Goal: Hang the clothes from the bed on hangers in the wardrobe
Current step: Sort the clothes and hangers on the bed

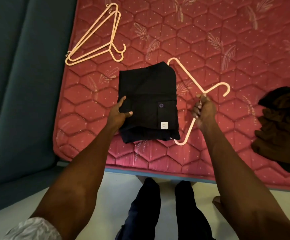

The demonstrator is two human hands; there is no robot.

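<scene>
A folded black garment (149, 101) with a dark button and a small white label lies on the red quilted mattress (210, 40). My left hand (119, 113) grips its left edge, thumb on top. My right hand (204, 110) is closed around the neck of a pink plastic hanger (189, 77), whose far arm and lower corner pass under the garment's right side. The hanger's hook points right.
Two more pink hangers (95, 35) lie stacked at the mattress's far left. A crumpled dark brown garment (282, 129) sits at the right edge. A dark teal padded panel (19, 84) borders the bed on the left. My legs stand on the pale floor (120, 191).
</scene>
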